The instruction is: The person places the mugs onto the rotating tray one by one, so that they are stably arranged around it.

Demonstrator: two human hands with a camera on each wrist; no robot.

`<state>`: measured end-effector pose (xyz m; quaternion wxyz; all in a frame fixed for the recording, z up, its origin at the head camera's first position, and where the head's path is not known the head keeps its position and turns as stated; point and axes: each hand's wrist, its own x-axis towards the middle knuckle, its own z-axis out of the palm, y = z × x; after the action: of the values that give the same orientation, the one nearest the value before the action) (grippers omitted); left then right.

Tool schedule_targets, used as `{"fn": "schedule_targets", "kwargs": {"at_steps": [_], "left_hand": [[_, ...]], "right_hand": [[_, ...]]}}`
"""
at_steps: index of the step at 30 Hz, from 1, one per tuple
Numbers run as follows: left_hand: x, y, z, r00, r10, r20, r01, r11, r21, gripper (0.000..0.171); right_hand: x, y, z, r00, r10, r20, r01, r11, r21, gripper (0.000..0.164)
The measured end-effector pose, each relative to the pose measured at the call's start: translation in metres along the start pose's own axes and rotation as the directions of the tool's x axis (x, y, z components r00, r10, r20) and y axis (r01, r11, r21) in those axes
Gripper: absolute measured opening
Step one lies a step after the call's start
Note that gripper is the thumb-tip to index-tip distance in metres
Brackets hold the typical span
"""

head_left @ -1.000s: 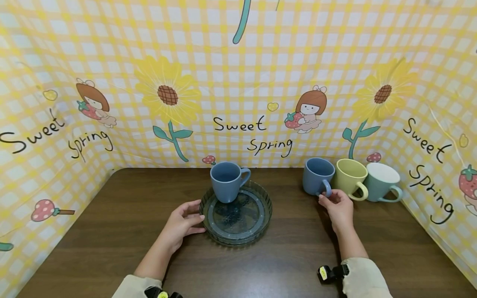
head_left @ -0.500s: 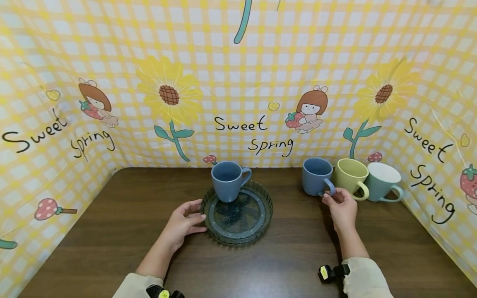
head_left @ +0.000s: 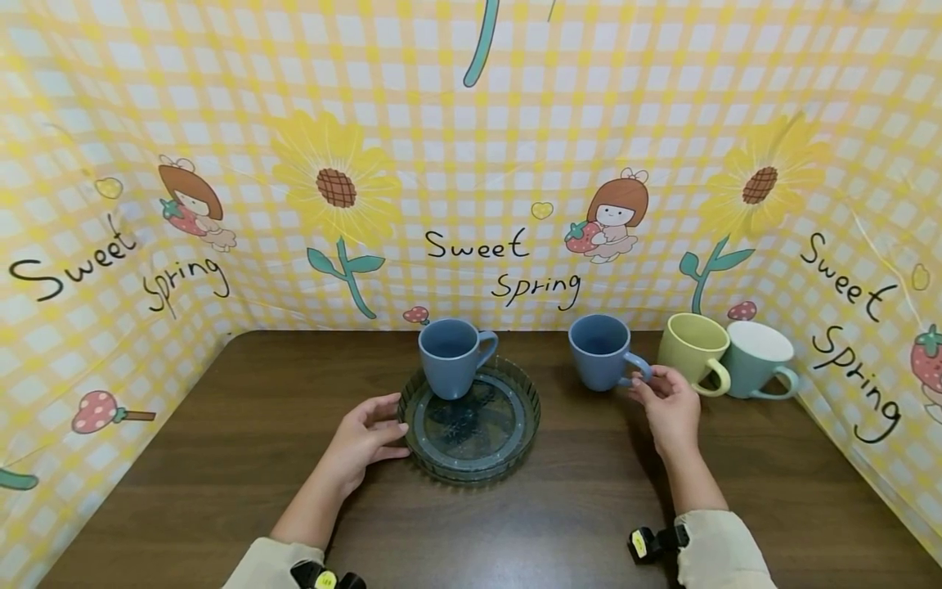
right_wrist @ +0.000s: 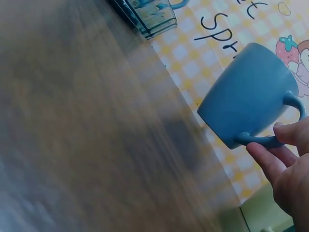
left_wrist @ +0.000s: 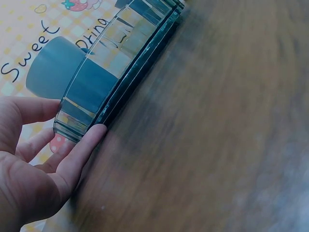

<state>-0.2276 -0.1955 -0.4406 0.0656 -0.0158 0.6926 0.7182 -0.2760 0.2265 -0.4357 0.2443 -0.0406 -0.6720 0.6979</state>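
Observation:
In the head view my left hand (head_left: pixel 362 442) holds the near-left side of a round, dark, ribbed glass tray (head_left: pixel 526 429); the left wrist view shows fingers at its rim and base. A blue mug (head_left: pixel 447 360) stands upright in the back of this tray, its handle to the right. My right hand (head_left: pixel 670 413) pinches the handle of a second blue mug (head_left: pixel 599 356). In the right wrist view that blue mug (right_wrist: pixel 251 94) hangs above the table, roughly upright, with a shadow below.
A yellow-green mug (head_left: pixel 695 348) and a teal mug (head_left: pixel 758 364) with a white inside stand side by side at the back right of the brown wooden table (head_left: pixel 589 523). A yellow checked cloth (head_left: pixel 471 164) encloses the back and sides.
The second blue mug has come away from the yellow-green mug, lifted and moved left by my right hand. My left hand and the tray have stayed in place.

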Motion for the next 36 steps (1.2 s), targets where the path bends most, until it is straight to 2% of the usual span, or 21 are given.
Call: {"fn": "schedule_targets", "kwargs": {"at_steps": [9,21,26,31,36], "left_hand": [[0.001,0.0,0.001,1.0,-0.002,-0.006,0.002,1.0,-0.003,0.057],[0.0,0.001,0.0,1.0,-0.008,-0.023,0.008,1.0,-0.006,0.054],[0.0,0.001,0.0,0.998,0.004,-0.059,-0.004,1.0,-0.01,0.047],[0.0,0.001,0.001,0.995,0.016,-0.096,-0.018,1.0,-0.022,0.041],[0.001,0.002,0.001,0.994,0.006,-0.108,-0.009,0.999,-0.031,0.042]], "right_hand": [[-0.005,-0.005,0.007,0.999,0.001,0.033,-0.002,1.0,0.013,0.018],[-0.004,-0.006,0.012,0.999,-0.017,0.029,0.016,1.0,0.003,0.019],[-0.007,-0.009,0.015,0.999,-0.033,0.044,0.03,0.998,0.06,0.017],[-0.01,-0.012,0.018,0.997,-0.041,0.063,0.034,0.994,0.108,0.024],[-0.012,-0.015,0.023,0.997,-0.009,0.082,-0.001,0.993,0.119,0.016]]}}
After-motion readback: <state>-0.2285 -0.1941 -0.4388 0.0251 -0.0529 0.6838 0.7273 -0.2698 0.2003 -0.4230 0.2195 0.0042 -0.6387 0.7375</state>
